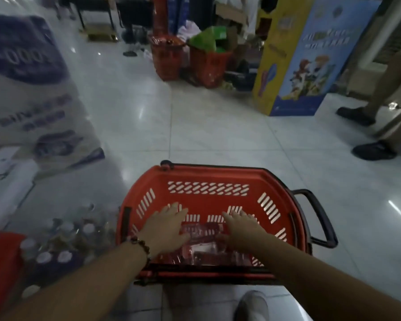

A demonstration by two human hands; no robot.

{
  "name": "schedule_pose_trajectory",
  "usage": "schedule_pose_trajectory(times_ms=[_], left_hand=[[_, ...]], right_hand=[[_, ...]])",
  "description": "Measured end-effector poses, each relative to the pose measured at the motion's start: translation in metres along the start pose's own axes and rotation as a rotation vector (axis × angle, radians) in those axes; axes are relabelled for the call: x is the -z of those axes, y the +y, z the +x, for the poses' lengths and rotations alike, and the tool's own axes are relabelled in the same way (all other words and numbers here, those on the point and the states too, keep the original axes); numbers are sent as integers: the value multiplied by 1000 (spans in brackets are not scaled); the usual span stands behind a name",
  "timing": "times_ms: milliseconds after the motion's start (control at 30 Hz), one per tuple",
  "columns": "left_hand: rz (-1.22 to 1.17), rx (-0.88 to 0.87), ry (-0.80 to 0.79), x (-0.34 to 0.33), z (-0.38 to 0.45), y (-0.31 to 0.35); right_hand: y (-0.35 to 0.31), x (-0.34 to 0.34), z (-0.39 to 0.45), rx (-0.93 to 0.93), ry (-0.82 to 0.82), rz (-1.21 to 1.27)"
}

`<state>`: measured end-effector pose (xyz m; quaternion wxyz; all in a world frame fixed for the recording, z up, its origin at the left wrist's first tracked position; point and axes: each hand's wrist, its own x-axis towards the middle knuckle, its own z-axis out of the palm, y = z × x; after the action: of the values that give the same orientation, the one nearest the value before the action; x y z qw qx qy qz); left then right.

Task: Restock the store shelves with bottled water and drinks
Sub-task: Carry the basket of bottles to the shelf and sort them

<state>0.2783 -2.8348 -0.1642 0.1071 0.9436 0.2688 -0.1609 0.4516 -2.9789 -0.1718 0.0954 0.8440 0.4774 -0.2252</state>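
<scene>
A red plastic shopping basket [208, 179] stands on the tiled floor in front of me, its black handle [320, 218] folded out to the right. Both my hands reach down into it. My left hand [166, 225], with a bead bracelet on the wrist, has its fingers spread and straight over clear plastic wrap [203, 245] lying on the basket bottom. My right hand [242, 228] is spread the same way beside it. Whether they touch the wrap I cannot tell. A shrink-wrapped pack of white-capped bottles [63, 239] sits on the floor left of the basket.
Large wrapped paper-goods packs [33, 89] rise at the left. Two more red baskets [185, 59] and clutter stand at the back. A yellow and blue display box [296, 66] is at the right, with another person's legs and dark shoes [366, 133] beside it.
</scene>
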Motion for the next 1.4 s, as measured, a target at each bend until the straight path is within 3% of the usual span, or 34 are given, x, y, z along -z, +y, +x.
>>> schedule_pose_trajectory(times_ms=[133,333,500,733,833,967,1067,1167,1333,1400], left_hand=[[75,-86,-137,-39,52,7],[121,-184,-342,-102,106,12],[184,-172,-434,-137,141,21],[113,-36,-360,-169,171,28],[225,-21,-396,-171,183,38],[362,-89,-417,-169,192,47],[361,-185,-476,-160,196,39],[364,-176,-512,-149,192,34],[274,-255,-446,-133,177,16],[205,-210,-449,-117,166,5]], right_hand=[[17,-40,38,17,-118,23],[25,-77,83,72,-430,200],[19,-118,94,121,-566,3],[22,-131,120,262,-564,2],[28,-134,124,281,-549,57],[27,-131,126,294,-593,54],[31,-122,124,289,-567,70],[39,-107,117,259,-531,90],[60,-69,108,97,-545,402],[68,-57,104,24,-466,549]])
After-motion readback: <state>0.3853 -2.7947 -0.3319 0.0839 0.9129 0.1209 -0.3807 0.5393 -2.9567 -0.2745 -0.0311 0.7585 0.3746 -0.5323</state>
